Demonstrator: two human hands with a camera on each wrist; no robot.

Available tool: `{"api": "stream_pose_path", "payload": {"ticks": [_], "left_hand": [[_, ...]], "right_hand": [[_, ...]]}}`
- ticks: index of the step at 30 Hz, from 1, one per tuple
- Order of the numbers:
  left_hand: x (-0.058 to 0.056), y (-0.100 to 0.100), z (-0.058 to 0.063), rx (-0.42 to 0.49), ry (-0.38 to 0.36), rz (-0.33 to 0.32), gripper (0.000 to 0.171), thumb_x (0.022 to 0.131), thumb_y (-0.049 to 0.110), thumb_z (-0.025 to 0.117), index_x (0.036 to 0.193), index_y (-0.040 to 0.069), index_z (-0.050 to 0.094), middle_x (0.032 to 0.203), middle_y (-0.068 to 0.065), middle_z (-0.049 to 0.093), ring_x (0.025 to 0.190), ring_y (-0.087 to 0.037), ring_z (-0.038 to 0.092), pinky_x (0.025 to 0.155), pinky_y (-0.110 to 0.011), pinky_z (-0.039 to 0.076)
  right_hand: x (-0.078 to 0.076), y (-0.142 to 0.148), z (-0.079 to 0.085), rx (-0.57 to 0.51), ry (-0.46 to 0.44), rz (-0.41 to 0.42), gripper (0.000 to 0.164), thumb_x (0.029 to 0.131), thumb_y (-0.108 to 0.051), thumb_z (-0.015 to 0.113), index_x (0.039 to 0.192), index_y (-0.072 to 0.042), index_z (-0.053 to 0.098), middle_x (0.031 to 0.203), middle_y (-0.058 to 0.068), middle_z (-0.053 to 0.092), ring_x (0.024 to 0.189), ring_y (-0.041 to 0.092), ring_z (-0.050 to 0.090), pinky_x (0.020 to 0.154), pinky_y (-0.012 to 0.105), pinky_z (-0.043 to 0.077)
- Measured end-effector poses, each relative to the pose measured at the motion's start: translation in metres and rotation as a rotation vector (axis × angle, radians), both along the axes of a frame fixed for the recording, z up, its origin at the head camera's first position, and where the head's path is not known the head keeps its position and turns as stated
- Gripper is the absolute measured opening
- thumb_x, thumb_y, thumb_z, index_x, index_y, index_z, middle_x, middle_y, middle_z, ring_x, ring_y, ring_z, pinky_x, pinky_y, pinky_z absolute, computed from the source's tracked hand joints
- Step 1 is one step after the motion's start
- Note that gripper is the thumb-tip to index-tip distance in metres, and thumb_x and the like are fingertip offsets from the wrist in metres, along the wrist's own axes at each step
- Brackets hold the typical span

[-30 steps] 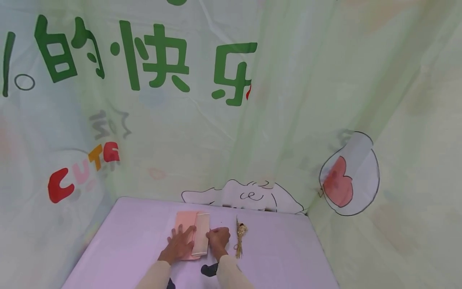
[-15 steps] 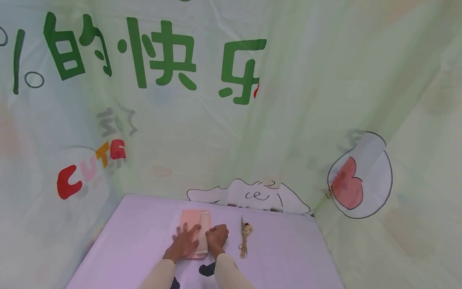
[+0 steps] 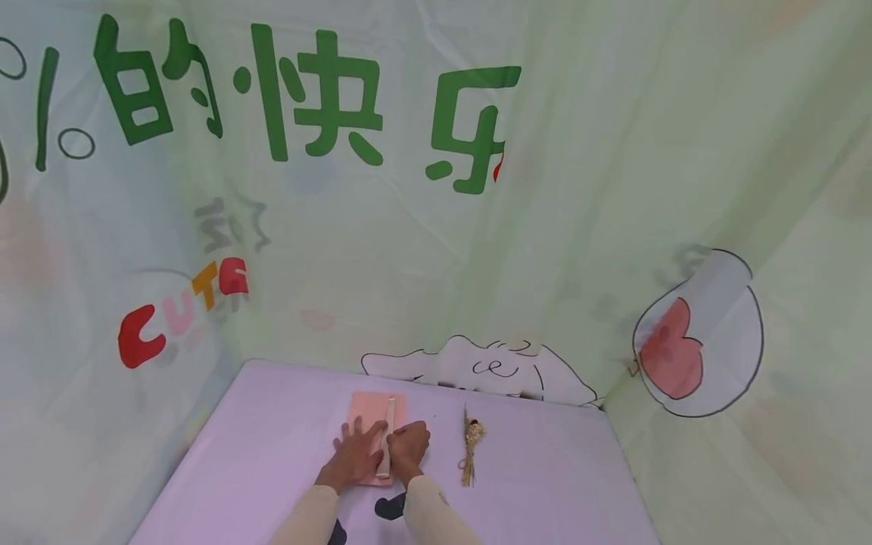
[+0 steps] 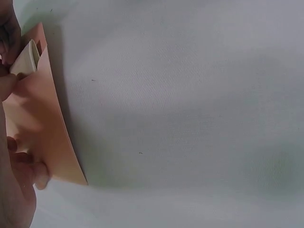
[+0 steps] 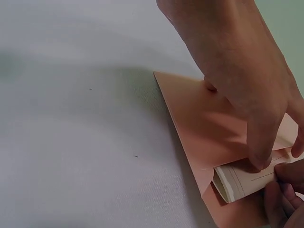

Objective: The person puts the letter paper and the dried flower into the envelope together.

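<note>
A pink envelope (image 3: 365, 404) lies on the table under both hands. A folded cream sheet of letter paper (image 5: 240, 179) sits partly under the envelope's front panel; a narrow strip of it shows in the head view. My left hand (image 3: 354, 456) rests on the envelope with fingers spread, thumb and index finger touching the paper. My right hand (image 3: 409, 445) pinches the paper's outer edge between thumb and curled fingers. In the left wrist view, the paper's open folded end (image 4: 29, 58) shows near the envelope's far edge.
A small dried-flower bunch (image 3: 472, 446) tied with twine lies right of the hands. The lilac table (image 3: 545, 469) is bordered by hanging printed cloth (image 3: 381, 280) at the back and sides. A black printed mark (image 3: 390, 506) lies near the right sleeve.
The paper has shifted left into the envelope, so its visible strip is narrower and pink shows to its right. My right hand has followed it leftward. The head view has shifted slightly.
</note>
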State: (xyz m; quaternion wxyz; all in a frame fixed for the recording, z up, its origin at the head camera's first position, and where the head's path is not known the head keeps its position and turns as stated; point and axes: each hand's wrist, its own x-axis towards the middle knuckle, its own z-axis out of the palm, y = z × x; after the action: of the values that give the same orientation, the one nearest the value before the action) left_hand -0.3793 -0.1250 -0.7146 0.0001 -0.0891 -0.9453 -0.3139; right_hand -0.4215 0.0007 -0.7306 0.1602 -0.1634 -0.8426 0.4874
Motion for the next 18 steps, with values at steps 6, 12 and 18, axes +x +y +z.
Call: {"api": "stream_pose_path", "payload": {"ticks": [6, 12, 18], "left_hand": [[-0.001, -0.001, -0.011, 0.021, 0.063, -0.014, 0.051, 0.103, 0.029, 0.062, 0.153, 0.03, 0.051, 0.153, -0.047, 0.042, 0.126, -0.073, 0.044, 0.091, -0.091, 0.037], [0.003, 0.001, 0.005, -0.021, -0.032, -0.008, 0.05, 0.104, 0.027, 0.065, 0.152, 0.022, 0.053, 0.16, -0.046, 0.041, 0.14, -0.08, 0.037, 0.103, -0.095, 0.032], [0.004, 0.002, 0.013, -0.043, -0.076, 0.01, 0.052, 0.106, 0.032, 0.065, 0.155, 0.022, 0.052, 0.167, -0.042, 0.037, 0.147, -0.079, 0.031, 0.11, -0.093, 0.028]], "right_hand": [[0.011, -0.007, 0.019, -0.017, -0.028, 0.022, 0.019, 0.07, 0.008, 0.088, 0.066, 0.0, 0.071, 0.067, 0.013, 0.066, 0.062, 0.027, 0.065, 0.06, 0.043, 0.058], [-0.002, -0.009, -0.006, -0.06, -0.027, 0.079, 0.01, 0.076, 0.009, 0.081, 0.072, 0.003, 0.074, 0.068, 0.016, 0.07, 0.055, 0.025, 0.065, 0.05, 0.033, 0.054], [-0.023, -0.013, -0.033, -0.053, -0.057, 0.101, 0.004, 0.079, 0.008, 0.076, 0.077, 0.005, 0.077, 0.072, 0.017, 0.072, 0.058, 0.024, 0.066, 0.053, 0.035, 0.058]]}}
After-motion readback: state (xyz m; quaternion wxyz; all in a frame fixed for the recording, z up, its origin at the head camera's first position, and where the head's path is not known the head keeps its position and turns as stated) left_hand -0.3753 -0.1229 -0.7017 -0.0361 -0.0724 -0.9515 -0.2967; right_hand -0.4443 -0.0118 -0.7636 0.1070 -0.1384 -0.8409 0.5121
